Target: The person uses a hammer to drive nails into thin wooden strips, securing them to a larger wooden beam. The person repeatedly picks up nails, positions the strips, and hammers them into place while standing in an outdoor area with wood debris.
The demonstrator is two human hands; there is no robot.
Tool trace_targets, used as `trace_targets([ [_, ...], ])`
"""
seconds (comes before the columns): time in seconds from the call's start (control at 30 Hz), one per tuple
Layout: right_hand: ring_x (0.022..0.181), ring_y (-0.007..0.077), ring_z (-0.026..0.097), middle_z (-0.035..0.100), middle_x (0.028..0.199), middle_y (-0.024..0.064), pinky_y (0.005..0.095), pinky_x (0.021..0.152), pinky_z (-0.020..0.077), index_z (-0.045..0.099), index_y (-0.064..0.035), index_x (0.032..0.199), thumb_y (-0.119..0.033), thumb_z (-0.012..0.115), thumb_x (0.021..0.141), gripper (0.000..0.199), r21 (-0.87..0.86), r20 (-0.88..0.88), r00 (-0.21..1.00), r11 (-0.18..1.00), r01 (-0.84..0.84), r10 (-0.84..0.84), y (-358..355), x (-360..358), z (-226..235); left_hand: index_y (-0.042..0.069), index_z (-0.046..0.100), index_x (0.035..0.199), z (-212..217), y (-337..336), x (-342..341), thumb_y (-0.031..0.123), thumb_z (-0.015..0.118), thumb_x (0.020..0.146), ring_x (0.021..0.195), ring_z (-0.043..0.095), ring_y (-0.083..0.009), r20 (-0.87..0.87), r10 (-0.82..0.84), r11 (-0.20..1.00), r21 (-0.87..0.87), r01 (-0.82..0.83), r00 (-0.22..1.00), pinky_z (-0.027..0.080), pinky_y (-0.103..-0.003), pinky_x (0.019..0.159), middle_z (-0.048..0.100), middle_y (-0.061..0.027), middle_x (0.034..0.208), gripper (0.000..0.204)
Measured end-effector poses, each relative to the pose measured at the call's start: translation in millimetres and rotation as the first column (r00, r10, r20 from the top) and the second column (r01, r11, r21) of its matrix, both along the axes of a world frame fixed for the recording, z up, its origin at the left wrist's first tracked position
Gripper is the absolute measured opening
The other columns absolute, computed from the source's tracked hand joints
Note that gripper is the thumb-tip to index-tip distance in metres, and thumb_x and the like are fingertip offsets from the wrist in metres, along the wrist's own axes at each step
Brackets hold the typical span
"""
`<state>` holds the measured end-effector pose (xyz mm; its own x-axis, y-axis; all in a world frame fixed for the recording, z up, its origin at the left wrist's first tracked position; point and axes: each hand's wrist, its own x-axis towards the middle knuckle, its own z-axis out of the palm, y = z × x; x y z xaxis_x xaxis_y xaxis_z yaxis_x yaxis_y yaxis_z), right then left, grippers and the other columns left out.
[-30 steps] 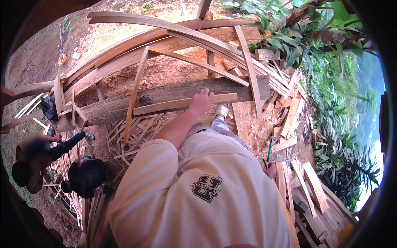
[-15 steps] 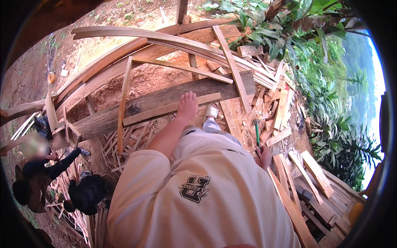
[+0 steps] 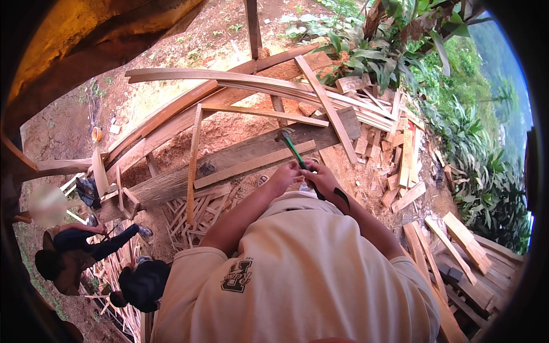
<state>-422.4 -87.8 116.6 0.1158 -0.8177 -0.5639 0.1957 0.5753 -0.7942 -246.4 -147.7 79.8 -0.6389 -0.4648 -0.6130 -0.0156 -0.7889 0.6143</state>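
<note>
In front of my waist, my right hand (image 3: 322, 178) is closed round the dark grip of a hammer (image 3: 295, 152). Its green shaft slants up and away to the left, the metal head over the plank. Just beside it, my left hand (image 3: 284, 176) has its fingers drawn together, close to the right hand's fingers; what they pinch, if anything, is too small to see. Beyond both hands a short wooden batten (image 3: 254, 164) lies along a wide weathered plank (image 3: 240, 150). Thin strips form an angled frame (image 3: 195, 160) at the plank's left part.
Long boards (image 3: 189, 75) stretch across the far side. Offcuts (image 3: 407, 157) litter the ground at right, with stacked lumber (image 3: 466, 246) nearer me. Two people (image 3: 86, 243) are low at left among wood strips. Leafy plants (image 3: 372, 48) border the far right.
My left hand has come off the batten and back toward my waist. The right hand has brought the hammer from my right side to the middle, beside the left. The view has shifted slightly.
</note>
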Motion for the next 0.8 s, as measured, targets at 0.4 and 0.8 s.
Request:
trace_targets([
  [0.4,0.068,0.0105,0.058,0.063,0.08,0.0027,0.0262,0.062,0.0474,0.068,0.0005,0.106,-0.014,0.062,0.102,0.017,0.139,0.313,0.948,0.985,-0.097,0.049,-24.6,42.4,21.6,0.001,0.072,0.118,37.2,0.8,80.4,0.019,0.072,0.1,0.084,0.068,-0.007,0.134,0.057,0.843,-0.537,0.025,0.989,0.055,-0.023,0.071,0.074,-0.0024,0.099,0.026],
  [0.8,0.067,0.0083,0.057,0.061,0.078,-0.001,0.0254,0.06,0.0452,0.068,-0.003,0.109,-0.019,0.065,0.102,0.018,0.183,0.277,0.95,0.963,-0.198,0.143,13.5,69.1,24.8,0.004,0.077,0.099,32.6,17.0,117.9,0.014,0.076,0.088,0.087,0.073,-0.0242,0.372,-0.047,0.59,-0.739,0.326,0.927,0.055,-0.038,0.08,0.076,-0.0128,0.094,0.014],
])
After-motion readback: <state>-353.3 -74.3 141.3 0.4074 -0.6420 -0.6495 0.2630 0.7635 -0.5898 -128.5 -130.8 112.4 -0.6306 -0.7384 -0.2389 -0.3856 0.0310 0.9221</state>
